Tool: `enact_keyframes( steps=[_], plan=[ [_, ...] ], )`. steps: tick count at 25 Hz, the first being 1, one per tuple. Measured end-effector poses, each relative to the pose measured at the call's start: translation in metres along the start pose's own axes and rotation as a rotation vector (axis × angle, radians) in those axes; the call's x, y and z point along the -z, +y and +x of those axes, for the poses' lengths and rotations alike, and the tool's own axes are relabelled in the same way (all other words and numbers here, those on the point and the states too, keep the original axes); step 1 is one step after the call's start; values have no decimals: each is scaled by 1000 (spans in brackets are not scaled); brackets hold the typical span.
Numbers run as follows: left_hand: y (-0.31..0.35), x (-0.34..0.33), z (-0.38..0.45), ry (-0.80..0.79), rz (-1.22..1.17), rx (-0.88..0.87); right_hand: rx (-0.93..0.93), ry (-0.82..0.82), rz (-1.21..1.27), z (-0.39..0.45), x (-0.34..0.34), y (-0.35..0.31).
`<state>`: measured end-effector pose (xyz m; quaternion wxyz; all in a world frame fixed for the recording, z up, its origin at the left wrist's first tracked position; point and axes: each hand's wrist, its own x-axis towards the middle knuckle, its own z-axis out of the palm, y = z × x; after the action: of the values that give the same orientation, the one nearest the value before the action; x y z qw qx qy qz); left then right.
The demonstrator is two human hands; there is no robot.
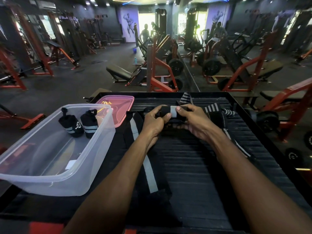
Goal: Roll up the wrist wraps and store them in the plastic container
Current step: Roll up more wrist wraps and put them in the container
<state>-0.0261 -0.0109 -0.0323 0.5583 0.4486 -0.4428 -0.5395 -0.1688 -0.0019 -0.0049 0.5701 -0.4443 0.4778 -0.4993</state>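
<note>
A black wrist wrap with a grey band, partly rolled, lies across the black ribbed platform. My left hand grips its left end and my right hand grips its right end, thumb on the grey band. A clear plastic container stands at the left, and two rolled wraps stand inside it at the far end. An unrolled black wrap with a grey stripe stretches under my left forearm. More loose striped wraps lie behind my right hand.
A pink lid lies behind the container. The platform has a raised black rim on the right. Red and black gym machines, benches and weight plates fill the floor beyond, and a person stands far off by the bright doorway.
</note>
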Motion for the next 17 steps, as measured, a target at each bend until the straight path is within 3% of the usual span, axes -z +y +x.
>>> enact_keyframes(
  steps=[7,12,17],
  plan=[
    [10,0,0,-92,-125,151,174,88,-92,3,4,4],
    [5,-2,1,5,-103,64,193,68,-126,3,3,3],
    [2,-1,2,5,-54,-27,-35,-20,81,1,2,-1]
  ],
)
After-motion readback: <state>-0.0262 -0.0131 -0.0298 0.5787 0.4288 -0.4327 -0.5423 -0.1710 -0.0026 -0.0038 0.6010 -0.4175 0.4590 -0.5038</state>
